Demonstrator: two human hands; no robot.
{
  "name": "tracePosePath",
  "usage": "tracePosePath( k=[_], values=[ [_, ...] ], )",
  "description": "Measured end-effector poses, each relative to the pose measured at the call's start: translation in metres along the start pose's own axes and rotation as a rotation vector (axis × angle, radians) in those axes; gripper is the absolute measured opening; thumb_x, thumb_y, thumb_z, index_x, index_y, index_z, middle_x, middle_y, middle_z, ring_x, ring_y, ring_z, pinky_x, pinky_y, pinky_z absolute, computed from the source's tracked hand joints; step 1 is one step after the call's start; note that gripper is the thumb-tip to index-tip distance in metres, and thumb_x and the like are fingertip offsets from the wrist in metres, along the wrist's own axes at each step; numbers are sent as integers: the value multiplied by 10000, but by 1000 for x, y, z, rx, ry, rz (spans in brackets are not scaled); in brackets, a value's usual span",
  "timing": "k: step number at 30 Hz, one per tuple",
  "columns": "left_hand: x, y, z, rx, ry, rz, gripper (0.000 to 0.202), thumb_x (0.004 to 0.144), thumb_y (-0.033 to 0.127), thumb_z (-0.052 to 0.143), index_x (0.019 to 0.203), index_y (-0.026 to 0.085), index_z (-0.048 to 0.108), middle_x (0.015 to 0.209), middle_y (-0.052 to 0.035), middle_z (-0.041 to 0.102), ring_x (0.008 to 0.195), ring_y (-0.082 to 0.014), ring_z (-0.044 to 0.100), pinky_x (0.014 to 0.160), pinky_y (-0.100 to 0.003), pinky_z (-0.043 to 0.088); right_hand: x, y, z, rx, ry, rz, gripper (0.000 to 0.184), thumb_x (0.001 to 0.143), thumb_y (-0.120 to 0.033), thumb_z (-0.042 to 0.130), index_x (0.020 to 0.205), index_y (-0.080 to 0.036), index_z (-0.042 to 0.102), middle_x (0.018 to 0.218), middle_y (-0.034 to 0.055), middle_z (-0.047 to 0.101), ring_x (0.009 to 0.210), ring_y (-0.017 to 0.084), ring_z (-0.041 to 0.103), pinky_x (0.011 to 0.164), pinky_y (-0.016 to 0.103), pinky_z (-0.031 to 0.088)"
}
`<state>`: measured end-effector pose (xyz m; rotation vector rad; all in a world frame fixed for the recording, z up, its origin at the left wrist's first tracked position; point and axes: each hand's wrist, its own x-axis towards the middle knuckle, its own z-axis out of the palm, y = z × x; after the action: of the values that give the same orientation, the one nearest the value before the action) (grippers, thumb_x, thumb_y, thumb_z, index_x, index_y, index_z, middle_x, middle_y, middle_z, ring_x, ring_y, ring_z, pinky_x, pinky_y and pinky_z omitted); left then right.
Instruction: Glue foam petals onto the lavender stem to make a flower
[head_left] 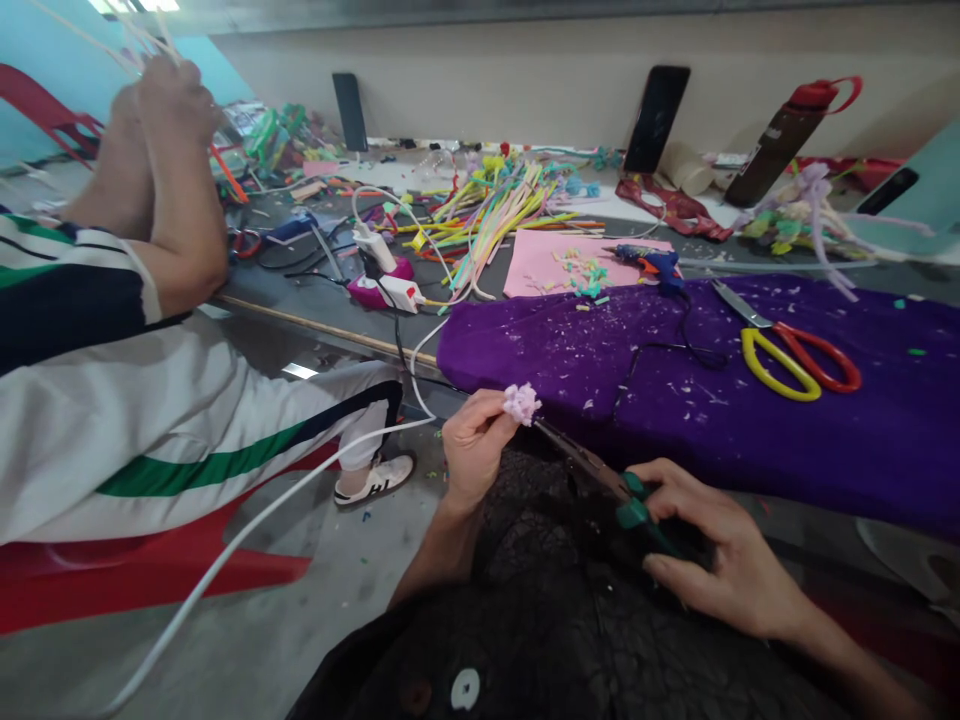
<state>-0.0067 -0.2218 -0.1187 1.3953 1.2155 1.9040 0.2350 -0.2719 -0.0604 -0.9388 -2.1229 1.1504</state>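
Note:
My left hand (477, 440) pinches a small, pale lilac flower (523, 404) with a ruffled look, held up in front of the table's edge. In my right hand (716, 550) is a pair of scissors (581, 455) with green handles. Their long, dark blades point up and left, and the tips end just beside the flower; whether they touch it I cannot tell. My dark-clothed lap lies below both hands. On the purple cloth (517, 345) ahead rests a second pair of scissors (784, 350), with one yellow and one red handle.
A glue gun (649, 262) and cut bits lie on a pink sheet (532, 262). Behind are many coloured pipe cleaners (517, 205), a power strip (382, 292), two phones and a bottle (787, 140). A co-worker (112, 300) sits at left, arms raised; a white cable (300, 465) hangs between us.

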Motion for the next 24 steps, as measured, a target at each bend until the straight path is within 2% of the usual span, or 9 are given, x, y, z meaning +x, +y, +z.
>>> tracePosePath(
  k=[4, 9, 24],
  values=[
    [1, 3, -1, 52, 1, 29, 93, 698, 179, 685, 777, 217, 715, 736, -10, 656, 709, -141, 584, 661, -271, 452, 1, 0, 3, 5, 12, -20, 220, 689, -66, 564, 845, -215, 523, 1077, 31, 500, 949, 186, 524, 793, 298, 407],
    [1, 3, -4, 54, -59, 88, 106, 705, 176, 674, 793, 221, 713, 752, -15, 658, 727, -146, 587, 672, -271, 455, 3, 2, 4, -2, 22, -11, 203, 699, -70, 557, 839, -211, 515, 1062, 30, 507, 941, 186, 528, 787, 299, 415],
    [0, 5, -5, 132, -103, 123, 141, 719, 153, 656, 822, 230, 714, 768, -8, 667, 726, -136, 595, 674, -261, 455, -2, 9, 7, -177, 54, -18, 180, 717, -123, 583, 851, -210, 498, 1102, 54, 480, 971, 198, 525, 795, 327, 431]
  ],
)
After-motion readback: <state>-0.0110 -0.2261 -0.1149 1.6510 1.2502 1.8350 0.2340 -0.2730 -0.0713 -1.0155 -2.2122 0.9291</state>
